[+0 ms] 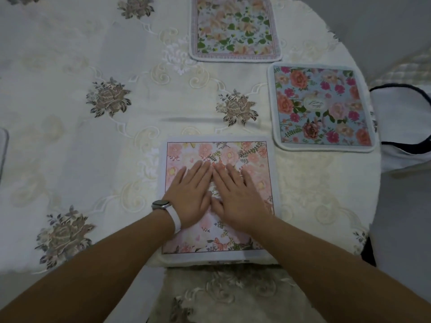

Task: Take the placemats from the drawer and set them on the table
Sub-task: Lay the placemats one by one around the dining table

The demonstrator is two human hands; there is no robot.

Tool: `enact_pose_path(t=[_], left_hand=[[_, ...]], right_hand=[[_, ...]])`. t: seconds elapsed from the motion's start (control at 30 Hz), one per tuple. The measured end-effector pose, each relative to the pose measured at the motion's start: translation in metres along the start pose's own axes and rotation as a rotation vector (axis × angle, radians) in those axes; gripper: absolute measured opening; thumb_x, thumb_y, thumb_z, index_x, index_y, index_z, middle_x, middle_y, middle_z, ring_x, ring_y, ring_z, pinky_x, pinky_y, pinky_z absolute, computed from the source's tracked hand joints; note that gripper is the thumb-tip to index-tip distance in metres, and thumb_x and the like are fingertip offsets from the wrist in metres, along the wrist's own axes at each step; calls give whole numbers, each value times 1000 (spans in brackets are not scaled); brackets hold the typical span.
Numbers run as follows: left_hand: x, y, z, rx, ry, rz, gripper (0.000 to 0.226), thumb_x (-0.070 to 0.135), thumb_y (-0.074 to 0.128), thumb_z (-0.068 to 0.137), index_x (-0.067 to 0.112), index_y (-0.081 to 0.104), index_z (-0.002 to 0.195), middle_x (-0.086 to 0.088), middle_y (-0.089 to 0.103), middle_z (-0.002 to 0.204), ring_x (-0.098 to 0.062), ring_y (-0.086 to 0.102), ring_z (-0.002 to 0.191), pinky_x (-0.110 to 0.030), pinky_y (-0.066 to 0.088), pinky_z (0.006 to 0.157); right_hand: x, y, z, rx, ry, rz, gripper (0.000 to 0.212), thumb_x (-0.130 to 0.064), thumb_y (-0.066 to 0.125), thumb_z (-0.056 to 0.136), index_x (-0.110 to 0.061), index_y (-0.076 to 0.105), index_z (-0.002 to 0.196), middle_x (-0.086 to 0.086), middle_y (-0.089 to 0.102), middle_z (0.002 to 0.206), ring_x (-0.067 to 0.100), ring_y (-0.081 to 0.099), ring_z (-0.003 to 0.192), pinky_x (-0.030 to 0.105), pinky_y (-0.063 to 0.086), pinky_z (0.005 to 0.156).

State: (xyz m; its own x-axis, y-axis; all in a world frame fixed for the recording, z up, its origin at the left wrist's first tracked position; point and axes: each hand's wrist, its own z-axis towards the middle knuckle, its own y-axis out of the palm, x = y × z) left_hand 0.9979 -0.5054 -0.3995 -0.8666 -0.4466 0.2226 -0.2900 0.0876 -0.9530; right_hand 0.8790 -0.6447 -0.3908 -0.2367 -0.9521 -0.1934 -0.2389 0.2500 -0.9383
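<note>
A pink floral placemat (251,155) lies flat at the near edge of the table, straight in front of me. My left hand (192,192) and my right hand (235,194) press on its middle side by side, fingers straight and flat. A blue placemat (321,108) with red and orange flowers lies to the right. Farther back lies a third placemat (234,29) with peach flowers and green leaves. No drawer is in view.
The table wears a cream embroidered cloth (93,136) with brown rose motifs. A grey edge of some flat thing (2,150) shows at the far left. A white bag with dark straps (405,127) sits off the table's right edge.
</note>
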Motion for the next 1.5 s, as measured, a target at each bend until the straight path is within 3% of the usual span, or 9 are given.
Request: enact_pose_path(t=[0.13,0.43,0.57,0.77,0.87,1.0,1.13,1.3,1.5], left_hand=[[-22,-11,41,13,-24,17,64,47,5,95,20,-3,153,3,-7,161,-12,-11,147,-40,-4,120],[-47,-28,89,28,-91,54,62,48,12,99,24,8,155,1,2,164,-20,-2,150,-46,1,119],[-49,-28,77,14,-153,45,65,59,14,98,30,2,155,3,-4,164,-19,-7,150,-46,-1,119],[-60,-22,39,58,-281,-12,73,63,19,95,26,3,156,0,-2,164,-20,-7,150,-46,3,120],[-56,-15,20,68,-297,-19,76,63,20,94,22,5,156,-3,0,164,-22,-5,150,-47,4,120],[-43,-9,-2,50,-298,-23,78,62,16,94,17,0,156,-6,-6,164,-22,-10,150,-47,1,119],[-4,-2,-32,-22,-136,23,77,61,14,95,16,-3,155,-9,-10,162,-25,-15,149,-46,-5,119],[54,20,-63,-110,110,41,73,54,21,97,7,16,152,-14,15,161,-28,4,150,-53,12,117],[40,19,-87,-120,116,46,88,66,40,87,10,22,152,-9,20,160,-24,13,149,-53,16,116]], right_hand=[[13,-12,45,23,34,0,68,-52,19,101,-17,4,157,1,0,166,21,-4,152,47,-5,121],[35,-27,96,88,78,19,68,-55,21,99,-24,7,158,-2,2,166,21,-1,152,48,-1,122],[56,-28,86,125,239,48,71,-61,20,96,-26,9,157,2,3,166,26,-2,152,51,0,121],[80,-22,40,169,402,113,74,-57,27,97,-18,10,157,9,3,166,30,2,152,49,6,120],[73,-11,14,164,379,117,76,-54,29,98,-10,10,157,15,3,165,32,1,151,48,5,122],[60,1,-22,92,337,105,77,-55,23,97,-12,0,157,11,-8,164,27,-10,151,45,-1,123],[35,7,-55,4,222,75,73,-55,18,98,-17,-5,156,10,-13,163,25,-18,150,43,-8,122],[-17,28,-78,-12,-18,-24,67,-47,30,99,-7,24,153,15,16,162,31,11,151,52,14,118],[-12,30,-88,-15,-96,-36,73,-59,35,97,-14,27,154,8,18,163,29,12,151,51,14,121]])
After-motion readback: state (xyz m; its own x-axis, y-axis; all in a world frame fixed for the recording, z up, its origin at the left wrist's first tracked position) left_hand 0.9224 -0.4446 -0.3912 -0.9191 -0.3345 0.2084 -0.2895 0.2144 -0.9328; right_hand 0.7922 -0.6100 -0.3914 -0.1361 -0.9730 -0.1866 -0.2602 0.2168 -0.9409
